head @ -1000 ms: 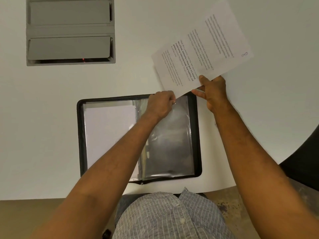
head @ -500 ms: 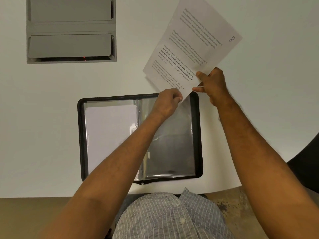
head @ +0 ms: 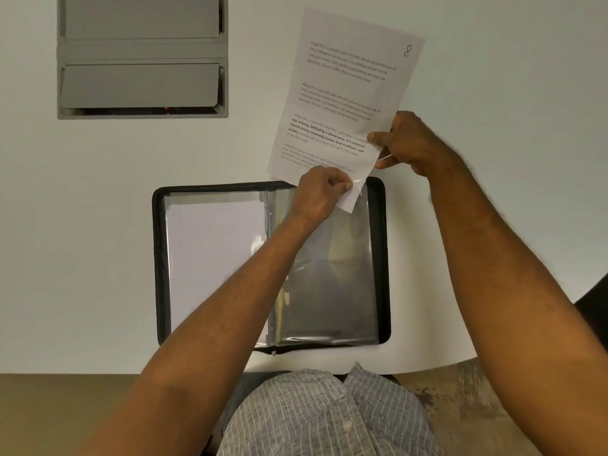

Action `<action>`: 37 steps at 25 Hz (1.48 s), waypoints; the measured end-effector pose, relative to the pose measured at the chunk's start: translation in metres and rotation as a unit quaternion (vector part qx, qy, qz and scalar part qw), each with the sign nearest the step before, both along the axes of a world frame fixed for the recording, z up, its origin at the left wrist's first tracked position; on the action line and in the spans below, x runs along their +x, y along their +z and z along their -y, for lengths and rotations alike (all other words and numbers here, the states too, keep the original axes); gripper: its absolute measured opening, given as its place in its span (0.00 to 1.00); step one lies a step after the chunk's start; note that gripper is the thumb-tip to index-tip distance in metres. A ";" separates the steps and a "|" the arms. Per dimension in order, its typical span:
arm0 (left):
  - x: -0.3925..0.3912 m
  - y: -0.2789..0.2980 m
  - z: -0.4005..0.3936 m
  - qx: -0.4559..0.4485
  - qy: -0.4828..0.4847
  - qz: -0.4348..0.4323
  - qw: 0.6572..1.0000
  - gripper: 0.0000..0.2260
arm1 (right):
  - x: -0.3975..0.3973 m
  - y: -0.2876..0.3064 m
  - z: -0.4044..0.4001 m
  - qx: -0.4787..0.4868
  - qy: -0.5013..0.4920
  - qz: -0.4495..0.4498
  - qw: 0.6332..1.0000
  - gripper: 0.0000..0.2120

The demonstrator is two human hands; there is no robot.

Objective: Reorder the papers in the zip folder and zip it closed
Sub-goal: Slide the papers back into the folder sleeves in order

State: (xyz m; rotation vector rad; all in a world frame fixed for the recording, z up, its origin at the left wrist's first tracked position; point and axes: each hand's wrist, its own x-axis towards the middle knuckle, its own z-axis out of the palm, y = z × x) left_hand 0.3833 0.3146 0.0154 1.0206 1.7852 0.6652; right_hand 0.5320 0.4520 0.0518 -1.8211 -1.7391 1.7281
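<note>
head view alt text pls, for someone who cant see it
Both hands hold a printed sheet above an open zip folder on a white table: the left hand pinches its bottom corner, the right hand its side edge. A grey tray sits at the far left.

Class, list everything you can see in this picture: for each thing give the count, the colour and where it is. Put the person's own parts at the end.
printed sheet: one, white with black text and a handwritten 8 in one corner, held up over the table above the folder's far right corner.
zip folder: one, black edge with clear sleeves, lying open on the table in front of the person.
blank paper: one, white, inside the folder's left sleeve.
tray unit: one, grey, two tiers, far left of the table.
table: one, white.
shirt: one, blue-grey striped, bottom centre.
left hand: one, pinches the sheet's near corner.
right hand: one, pinches the sheet's right edge.
</note>
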 end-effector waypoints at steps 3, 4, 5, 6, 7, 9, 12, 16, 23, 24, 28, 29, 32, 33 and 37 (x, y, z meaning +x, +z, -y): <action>0.000 -0.001 -0.002 0.000 -0.008 -0.002 1.000 0.05 | -0.005 0.002 -0.009 -0.001 0.057 0.026 0.998 0.23; 0.000 -0.002 -0.002 -0.001 -0.013 -0.005 1.000 0.05 | -0.006 0.001 -0.012 0.001 0.076 0.033 0.997 0.23; 0.001 -0.003 -0.003 -0.002 -0.020 -0.009 1.000 0.04 | -0.007 0.001 -0.014 0.004 0.088 0.038 0.995 0.24; 0.001 -0.004 -0.003 -0.002 -0.028 -0.016 0.999 0.04 | -0.009 0.001 -0.016 0.009 0.097 0.041 0.994 0.24; 0.000 -0.005 -0.003 0.000 -0.040 -0.027 0.999 0.04 | -0.010 0.000 -0.018 0.012 0.102 0.044 0.994 0.24; -0.006 -0.008 -0.002 -0.005 -0.075 -0.051 0.996 0.03 | -0.011 -0.002 -0.020 0.011 0.114 0.049 0.992 0.24; -0.020 -0.017 0.005 -0.013 -0.145 -0.110 0.983 0.03 | -0.010 -0.007 -0.019 0.000 0.122 0.053 0.991 0.23; -0.033 -0.034 0.017 -0.029 -0.181 -0.177 0.967 0.07 | -0.006 -0.019 -0.014 -0.003 0.104 0.036 0.994 0.22; -0.021 -0.042 0.028 0.016 -0.187 -0.267 0.945 0.16 | 0.010 -0.047 -0.002 0.018 -0.002 0.003 1.000 0.21; -0.020 -0.043 0.028 0.014 -0.187 -0.274 0.943 0.15 | 0.012 -0.050 0.000 0.019 -0.012 0.001 1.000 0.20; -0.021 -0.042 0.023 0.020 -0.182 -0.284 0.941 0.06 | 0.019 -0.058 0.005 0.004 -0.045 -0.012 0.999 0.19; -0.022 -0.042 0.022 0.021 -0.172 -0.277 0.945 0.05 | 0.020 -0.059 0.005 -0.006 -0.047 -0.016 0.999 0.19; -0.022 -0.035 0.018 0.024 -0.124 -0.238 0.963 0.04 | 0.023 -0.056 0.005 -0.032 -0.030 -0.024 0.999 0.19; -0.022 -0.033 0.017 0.027 -0.108 -0.224 0.968 0.04 | 0.023 -0.055 0.003 -0.040 -0.020 -0.025 0.999 0.20; -0.026 -0.027 0.016 0.041 -0.070 -0.198 0.977 0.05 | 0.018 -0.046 -0.006 -0.051 0.028 -0.020 0.998 0.21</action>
